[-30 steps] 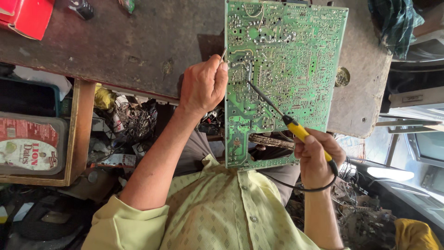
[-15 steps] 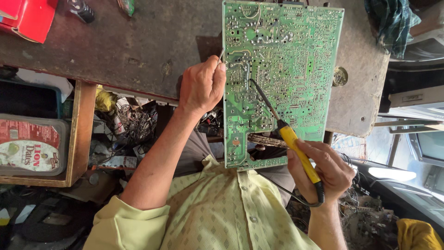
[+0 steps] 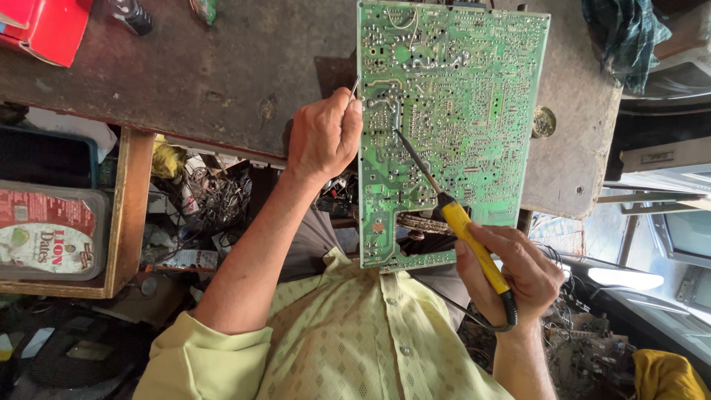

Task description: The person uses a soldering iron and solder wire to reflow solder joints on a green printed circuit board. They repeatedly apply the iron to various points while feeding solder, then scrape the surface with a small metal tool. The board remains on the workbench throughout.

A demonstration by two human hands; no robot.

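Observation:
A green circuit board lies solder side up on a worn dark table, its near end overhanging the table's edge. My left hand rests at the board's left edge and pinches a thin solder wire that points up beside the board. My right hand grips the yellow handle of a soldering iron. The iron's dark shaft slants up and left, and its tip touches the board near the left-middle. The iron's black cord loops under my right wrist.
A red box and a dark bottle sit at the table's far left. A small round metal piece lies right of the board, a checked cloth beyond it. Left below, a wooden tray holds a food packet. Tangled wires lie under the table.
My right hand has slid further down the yellow handle toward the cord. The iron's tip stays at about the same spot on the board. My left hand has barely moved.

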